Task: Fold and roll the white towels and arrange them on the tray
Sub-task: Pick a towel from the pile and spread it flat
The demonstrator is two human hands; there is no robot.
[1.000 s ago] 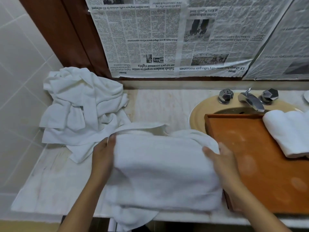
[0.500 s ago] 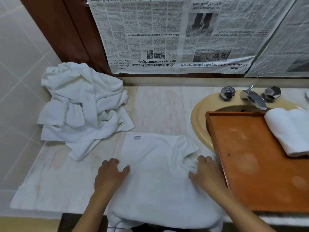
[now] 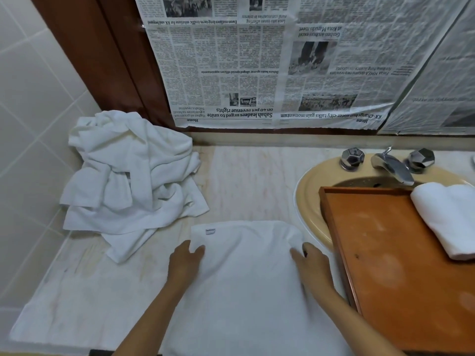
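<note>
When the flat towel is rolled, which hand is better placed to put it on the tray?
Probably the right hand: it rests on the flat towel at the edge nearest the tray.

The light is soft, warm and rather dim, falling evenly from above, so shadows are faint: a pale one under the heap of unfolded towels (image 3: 131, 181) and along the tray (image 3: 385, 253) rim. Small glints sit on the chrome faucet (image 3: 392, 167). The flat towel (image 3: 246, 273) is nearly blown out (little weave shows). Wide-angle bending curves the tabletop (image 3: 252, 181) edges and the newspaper (image 3: 257, 60); detail is slightly soft throughout.
</note>
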